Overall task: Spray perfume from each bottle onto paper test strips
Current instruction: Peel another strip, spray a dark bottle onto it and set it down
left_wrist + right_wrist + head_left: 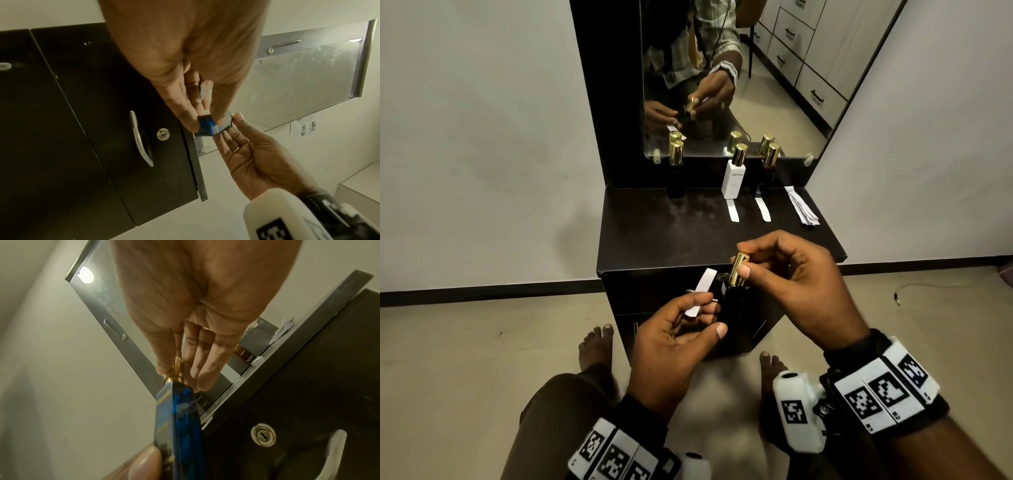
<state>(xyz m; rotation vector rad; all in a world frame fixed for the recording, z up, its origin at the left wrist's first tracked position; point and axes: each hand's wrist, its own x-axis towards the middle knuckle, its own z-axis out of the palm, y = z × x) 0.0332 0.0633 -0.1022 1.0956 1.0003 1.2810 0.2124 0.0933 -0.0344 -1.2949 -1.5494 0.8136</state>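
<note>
My left hand (705,318) holds a dark blue perfume bottle (738,308) upright in front of the table edge. It also pinches a white paper strip (702,291) between its fingers. The strip sticks up to the left of the bottle. My right hand (748,260) pinches the gold cap (739,269) at the bottle's neck between thumb and forefinger. The right wrist view shows the blue bottle (176,415) and the gold cap (177,369) from below. The left wrist view shows the bottle's base (205,127).
On the black dresser top (671,236) stand a black bottle (675,171), a white bottle (732,174) and a dark bottle (767,174), all gold-capped, before a mirror (722,68). Two strips (732,209) (763,209) lie before them. A strip stack (801,205) lies at right.
</note>
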